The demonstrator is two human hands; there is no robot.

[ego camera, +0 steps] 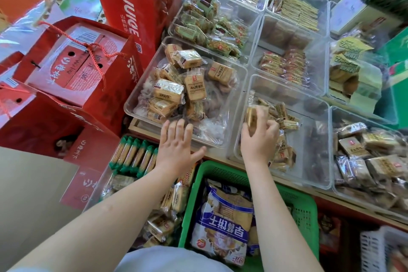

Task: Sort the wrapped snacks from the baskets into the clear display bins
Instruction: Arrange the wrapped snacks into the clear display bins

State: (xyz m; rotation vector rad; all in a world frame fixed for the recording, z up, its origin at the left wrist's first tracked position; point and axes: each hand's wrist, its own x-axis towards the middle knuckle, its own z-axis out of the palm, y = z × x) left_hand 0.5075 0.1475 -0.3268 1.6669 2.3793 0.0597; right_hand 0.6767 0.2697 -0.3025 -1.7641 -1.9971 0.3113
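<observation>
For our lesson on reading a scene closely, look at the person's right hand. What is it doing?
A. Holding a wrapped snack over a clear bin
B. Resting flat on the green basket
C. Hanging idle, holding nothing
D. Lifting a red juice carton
A: the right hand has its fingers curled round a wrapped snack above a clear bin, clear of the green basket.

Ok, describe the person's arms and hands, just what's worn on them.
Both forearms are bare right down to the bottom edge of the picture, with no sleeves in view. The left hand and the right hand wear no gloves, and no rings, watch or bracelet show. A pale grey-blue garment shows between the arms at the bottom.
</observation>
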